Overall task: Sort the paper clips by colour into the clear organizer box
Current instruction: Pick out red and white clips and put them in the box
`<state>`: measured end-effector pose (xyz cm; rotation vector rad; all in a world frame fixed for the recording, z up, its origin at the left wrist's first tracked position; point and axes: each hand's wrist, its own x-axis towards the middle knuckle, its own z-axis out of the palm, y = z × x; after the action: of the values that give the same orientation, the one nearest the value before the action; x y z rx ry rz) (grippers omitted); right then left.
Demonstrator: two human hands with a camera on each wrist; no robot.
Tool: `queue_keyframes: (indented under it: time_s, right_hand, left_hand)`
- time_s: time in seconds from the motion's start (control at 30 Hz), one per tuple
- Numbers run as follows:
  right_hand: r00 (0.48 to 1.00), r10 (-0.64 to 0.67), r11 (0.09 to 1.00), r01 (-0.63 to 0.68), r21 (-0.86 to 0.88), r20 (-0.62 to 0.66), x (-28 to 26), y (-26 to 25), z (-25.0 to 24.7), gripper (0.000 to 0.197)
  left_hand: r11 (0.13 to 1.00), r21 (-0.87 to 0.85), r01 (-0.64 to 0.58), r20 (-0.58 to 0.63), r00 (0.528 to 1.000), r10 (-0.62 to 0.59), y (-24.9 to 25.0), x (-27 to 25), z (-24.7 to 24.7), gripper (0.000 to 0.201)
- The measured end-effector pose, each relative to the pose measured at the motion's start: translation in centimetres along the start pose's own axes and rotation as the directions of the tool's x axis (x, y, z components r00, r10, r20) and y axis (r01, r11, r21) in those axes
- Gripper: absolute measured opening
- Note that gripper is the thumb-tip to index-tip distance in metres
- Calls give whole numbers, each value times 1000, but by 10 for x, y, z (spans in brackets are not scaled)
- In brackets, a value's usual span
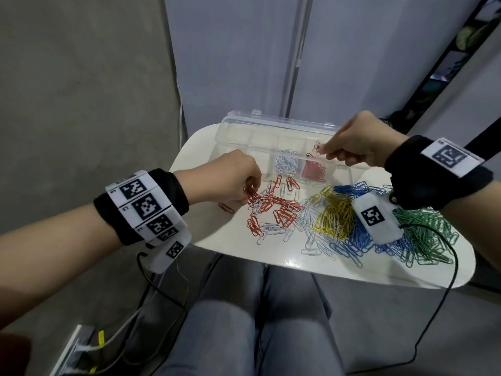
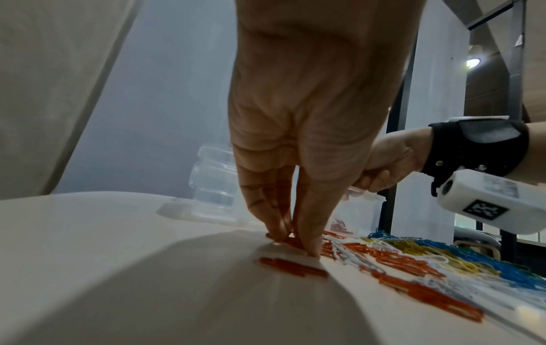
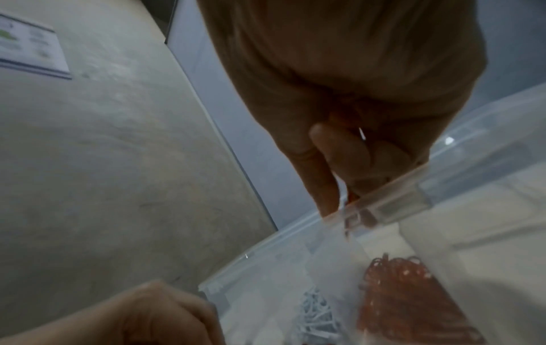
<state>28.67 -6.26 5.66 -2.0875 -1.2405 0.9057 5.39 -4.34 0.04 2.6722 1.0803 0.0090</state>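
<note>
A clear organizer box [image 1: 244, 132] stands open at the back of the white table [image 1: 311, 263]. One compartment holds white clips [image 1: 285, 164], the one beside it red clips [image 1: 314, 170]. My right hand [image 1: 329, 150] hovers over the red compartment and pinches red clips [image 1: 317, 147]. My left hand [image 1: 250, 189] pinches red clips [image 2: 291, 240] at the left edge of the loose pile. In that pile lie red clips [image 1: 273, 210], white clips, yellow clips [image 1: 334, 215], blue clips [image 1: 352, 189] and green clips [image 1: 423, 234].
The table's front edge is close to my knees [image 1: 244, 321]. A black cable [image 1: 447, 267] runs from my right wrist over the table's right end. One red clip [image 1: 226, 208] lies apart at the left. A grey wall and a partition stand behind the box.
</note>
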Motion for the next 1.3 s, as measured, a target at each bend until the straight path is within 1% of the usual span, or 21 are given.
queue_keyframes:
  time_s: [0.07, 0.13, 0.2, 0.27, 0.3, 0.37, 0.43, 0.47, 0.5, 0.53, 0.57, 0.63, 0.7, 0.77, 0.83, 1.0, 1.07, 1.23, 1.27, 1.3]
  right_hand:
    - [1000, -15, 1000, 16, -26, 9, -2, -2, 0, 32]
    - [998, -65, 997, 65, -44, -14, -4, -5, -3, 30]
    - [985, -165, 984, 160, -83, -52, -10, -8, -5, 23]
    - [950, -309, 941, 297, -165, -49, -21, -11, -5, 16]
    - [923, -384, 903, 373, -213, -12, -30, -12, -2, 12]
    - [863, -491, 812, 504, -294, 124, -48, -13, 8, 13]
    - [799, -531, 712, 601, -362, 282, -63, -9, 22, 20]
    - [773, -531, 662, 634, -401, 347, -66, -5, 29, 22]
    - [760, -517, 621, 649, -438, 394, -67, 0, 37, 25]
    - [763, -494, 598, 647, -473, 417, -67, 5, 44, 27]
    - [776, -472, 593, 630, -502, 418, -66, 10, 50, 28]
    - [814, -433, 604, 581, -545, 388, -60, 17, 60, 29]
    - [842, -394, 606, 539, -585, 368, -54, 21, 68, 29]
    - [854, -377, 587, 519, -621, 358, -51, 23, 75, 30]
    - [852, -393, 576, 521, -630, 345, -50, 24, 82, 31]
    - [828, -454, 586, 555, -591, 328, -50, 21, 93, 17]
    - [827, -459, 584, 557, -591, 325, -50, 21, 96, 13]
    - [828, -459, 557, 550, -622, 321, -47, 19, 100, 11]
    - [832, -453, 568, 545, -617, 318, -46, 18, 98, 11]
    - [842, -437, 600, 535, -595, 316, -44, 18, 96, 10]
  left_hand:
    - [1000, -6, -8, -3, 1000, 8, 1, -1, 0, 22]
    - [1000, -25, -11, -3, 1000, 11, 0, -1, 1, 19]
    - [999, -38, -11, 11, 1000, 12, 0, -1, 1, 15]
    - [999, -30, -17, 26, 1000, 17, 0, 0, 2, 10]
    - [999, -27, -22, 30, 999, 23, 1, 0, 2, 9]
    - [999, -22, -36, 36, 999, 37, 1, 1, 1, 6]
    - [999, -16, -45, 49, 998, 45, 0, 1, 2, 5]
    - [999, -9, -47, 58, 997, 47, 0, 1, 2, 4]
    - [999, -1, -48, 67, 997, 48, 0, 1, 2, 4]
    - [999, 2, -50, 70, 996, 49, 0, 1, 2, 4]
    - [999, 1, -51, 66, 997, 51, 0, 0, 2, 3]
    - [999, -10, -52, 33, 998, 52, -2, 0, 2, 4]
    - [998, -51, -39, -1, 999, 39, -4, -1, -1, 4]
    - [993, -113, -18, -30, 999, 14, -6, -3, -5, 3]
    - [989, -146, 5, -50, 999, -12, -10, -3, -10, 3]
    - [983, -178, 45, -59, 997, -57, -15, -5, -12, 2]
    - [983, -177, 50, -56, 997, -61, -15, -6, -12, 2]
    - [979, -199, 40, -42, 998, -50, -12, -9, -12, 3]
    - [977, -210, 40, -41, 998, -50, -12, -9, -13, 3]
    - [972, -229, 44, -39, 998, -55, -12, -9, -14, 3]
